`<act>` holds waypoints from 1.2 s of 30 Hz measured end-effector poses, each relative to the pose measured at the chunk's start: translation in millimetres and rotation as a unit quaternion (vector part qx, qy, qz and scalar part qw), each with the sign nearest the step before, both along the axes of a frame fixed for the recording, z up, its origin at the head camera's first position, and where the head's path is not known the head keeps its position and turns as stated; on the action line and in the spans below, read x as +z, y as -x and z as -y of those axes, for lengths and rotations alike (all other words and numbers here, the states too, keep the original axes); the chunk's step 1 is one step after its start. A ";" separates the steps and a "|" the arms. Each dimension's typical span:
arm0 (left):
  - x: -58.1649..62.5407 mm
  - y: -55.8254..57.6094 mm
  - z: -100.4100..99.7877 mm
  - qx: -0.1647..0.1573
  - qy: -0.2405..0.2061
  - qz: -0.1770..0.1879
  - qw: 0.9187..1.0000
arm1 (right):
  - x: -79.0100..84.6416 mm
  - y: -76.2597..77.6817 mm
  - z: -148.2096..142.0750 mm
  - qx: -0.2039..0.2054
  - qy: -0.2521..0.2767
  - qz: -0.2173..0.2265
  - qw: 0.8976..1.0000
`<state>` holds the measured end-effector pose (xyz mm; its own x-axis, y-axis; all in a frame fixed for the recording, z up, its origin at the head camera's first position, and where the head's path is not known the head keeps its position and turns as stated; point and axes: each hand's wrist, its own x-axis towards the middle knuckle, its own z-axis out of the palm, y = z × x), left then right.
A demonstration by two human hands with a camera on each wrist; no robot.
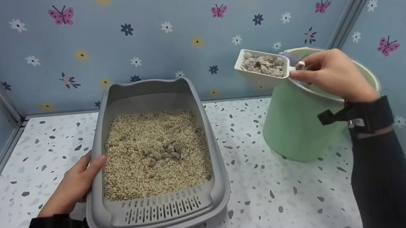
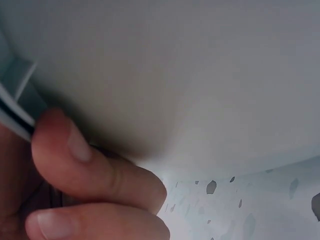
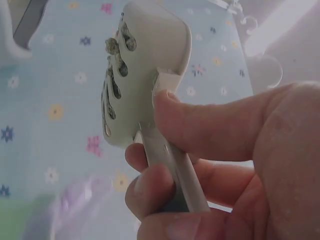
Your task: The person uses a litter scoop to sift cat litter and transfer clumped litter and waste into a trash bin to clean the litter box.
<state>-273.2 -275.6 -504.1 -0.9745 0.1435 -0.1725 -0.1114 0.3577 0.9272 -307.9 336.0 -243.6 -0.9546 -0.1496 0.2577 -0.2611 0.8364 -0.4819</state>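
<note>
A grey litter box (image 1: 218,169) filled with tan pellets stands on the left, with a small heap of grey-brown clumps (image 1: 166,152) in its middle. My left hand (image 1: 74,181) grips its left rim, thumb over the top; in the left wrist view the fingers (image 2: 105,175) curl beneath the edge. A white slotted litter scoop (image 1: 268,74) loaded with clumps (image 1: 264,63) is held by its handle in my right hand (image 1: 334,73). It hangs over the left rim of a green bin (image 1: 295,123). Clumps poke through the slots of the scoop (image 3: 150,75) in the right wrist view.
The bin holds a thin translucent liner folded over its rim. Blue panels (image 1: 159,51) printed with flowers and butterflies enclose the back and both sides. Speckled white tabletop (image 1: 256,187) lies between box and bin and in front of them.
</note>
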 end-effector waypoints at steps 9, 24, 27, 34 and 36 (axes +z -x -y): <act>3.2 -0.3 -2.1 0.001 0.004 0.006 1.000 | 7.3 9.5 -47.6 -0.097 0.002 0.001 0.995; 0.8 -0.6 -0.8 0.002 0.008 0.004 1.000 | 6.0 12.1 -85.3 -0.189 -0.054 0.048 0.979; 1.1 -0.5 -0.7 0.002 0.010 0.004 1.000 | 6.7 9.5 -89.4 -0.192 -0.068 0.059 0.977; 2.9 -0.8 -0.4 0.001 0.008 0.003 1.000 | 6.9 5.0 -94.0 -0.196 -0.096 0.069 0.973; 3.3 -1.0 -0.7 0.001 0.008 0.002 1.000 | 6.3 4.9 -93.7 -0.194 -0.105 0.069 0.973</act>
<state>-272.2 -274.9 -500.7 -0.9740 0.1394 -0.1787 -0.1156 0.3728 0.9207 -312.7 429.8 -237.2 -0.9728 0.1941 0.1262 0.1495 0.9428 -0.2978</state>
